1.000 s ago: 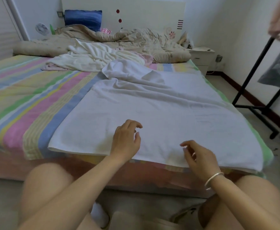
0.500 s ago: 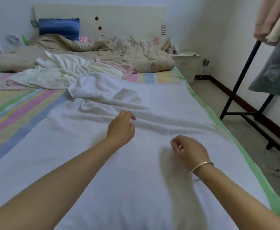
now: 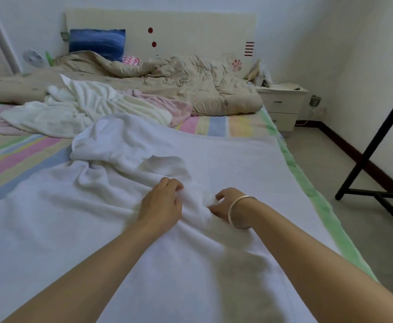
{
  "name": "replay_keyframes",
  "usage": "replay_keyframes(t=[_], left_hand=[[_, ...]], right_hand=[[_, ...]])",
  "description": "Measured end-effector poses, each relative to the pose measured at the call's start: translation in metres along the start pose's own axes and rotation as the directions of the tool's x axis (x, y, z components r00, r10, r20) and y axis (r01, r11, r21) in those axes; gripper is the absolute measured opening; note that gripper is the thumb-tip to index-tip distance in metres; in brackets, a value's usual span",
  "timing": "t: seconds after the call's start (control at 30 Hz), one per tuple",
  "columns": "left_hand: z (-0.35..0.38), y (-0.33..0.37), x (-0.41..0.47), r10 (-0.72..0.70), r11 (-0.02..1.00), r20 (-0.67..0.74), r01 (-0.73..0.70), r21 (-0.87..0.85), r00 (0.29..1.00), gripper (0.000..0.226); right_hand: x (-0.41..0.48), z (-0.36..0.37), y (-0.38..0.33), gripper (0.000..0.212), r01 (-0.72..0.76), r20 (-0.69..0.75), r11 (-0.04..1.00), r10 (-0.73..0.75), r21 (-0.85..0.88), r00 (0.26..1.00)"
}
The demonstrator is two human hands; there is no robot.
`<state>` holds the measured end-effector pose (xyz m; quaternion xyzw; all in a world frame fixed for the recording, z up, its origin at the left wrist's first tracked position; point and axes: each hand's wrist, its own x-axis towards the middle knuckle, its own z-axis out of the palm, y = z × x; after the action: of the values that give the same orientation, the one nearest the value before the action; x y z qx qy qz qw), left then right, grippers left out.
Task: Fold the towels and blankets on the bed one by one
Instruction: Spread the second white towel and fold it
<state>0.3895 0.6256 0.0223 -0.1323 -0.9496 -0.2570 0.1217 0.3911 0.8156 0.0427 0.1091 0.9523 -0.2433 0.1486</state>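
Observation:
A large white towel (image 3: 225,159) lies spread over the near half of the bed, its far left corner bunched and folded back (image 3: 111,141). Both my hands are on its middle. My left hand (image 3: 161,202) has its fingers curled into the cloth. My right hand (image 3: 225,205), with a silver bangle at the wrist, pinches the cloth just to the right. A raised ridge of towel stands between the two hands. Farther back lie a crumpled cream striped towel (image 3: 81,108) and a pink towel (image 3: 169,106).
A rumpled beige quilt (image 3: 186,75) and a blue pillow (image 3: 96,43) lie by the headboard. The striped sheet (image 3: 16,155) shows at the left. A white nightstand (image 3: 281,101) stands at the far right corner, and a black clothes rack (image 3: 374,141) stands on the floor at right.
I have leaned farther over the bed. Both hands moved forward and came down onto the towel, closing on the cloth and drawing up a ridge between them.

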Motion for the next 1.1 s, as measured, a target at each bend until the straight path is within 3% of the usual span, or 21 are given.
replay_keyframes(t=[0.07,0.13,0.2,0.27,0.33,0.47,0.57,0.8,1.0,1.1], left_hand=[[0.003,0.005,0.002,-0.040,0.999,-0.046,0.040,-0.006,0.998,0.028],[0.005,0.014,0.004,-0.059,0.998,-0.103,0.059,-0.007,0.993,0.029],[0.004,0.027,0.003,-0.083,0.996,-0.144,0.086,0.018,0.986,0.030],[0.001,0.041,0.000,-0.102,0.994,-0.163,0.107,0.023,0.981,0.031],[0.000,0.056,-0.006,-0.108,0.993,-0.179,0.113,0.021,0.978,0.028],[0.003,0.085,-0.023,-0.136,0.989,-0.191,0.145,0.034,0.972,0.022],[0.002,0.100,-0.033,-0.165,0.985,-0.186,0.173,0.027,0.969,0.020],[-0.005,0.094,-0.026,-0.171,0.979,-0.081,0.179,0.097,0.982,0.019],[0.014,0.084,0.031,-0.151,0.978,0.077,0.137,0.160,0.986,0.023],[0.035,0.078,0.085,-0.124,0.981,0.120,0.104,0.164,0.985,0.026]], right_hand=[[0.010,-0.010,0.004,0.037,0.032,0.032,0.995,-0.035,0.095,0.999],[0.018,-0.039,0.021,0.026,0.044,-0.147,0.962,-0.004,0.271,0.989],[0.032,-0.080,0.059,0.026,-0.016,-0.369,0.929,0.163,0.370,0.915],[0.043,-0.111,0.101,0.029,-0.168,-0.421,0.937,0.291,0.306,0.859],[0.050,-0.127,0.134,0.041,-0.255,-0.323,0.946,0.310,0.203,0.894],[0.039,-0.134,0.148,0.060,-0.181,-0.138,0.981,0.171,-0.070,0.976],[0.034,-0.129,0.145,0.057,-0.052,-0.137,0.997,0.045,-0.050,0.989],[0.038,-0.098,0.124,0.043,0.201,-0.211,0.949,-0.254,-0.242,0.944],[0.072,-0.070,0.102,0.042,0.279,-0.276,0.880,-0.398,-0.384,0.875],[0.112,-0.066,0.095,0.045,0.210,-0.359,0.856,-0.405,-0.473,0.841]])
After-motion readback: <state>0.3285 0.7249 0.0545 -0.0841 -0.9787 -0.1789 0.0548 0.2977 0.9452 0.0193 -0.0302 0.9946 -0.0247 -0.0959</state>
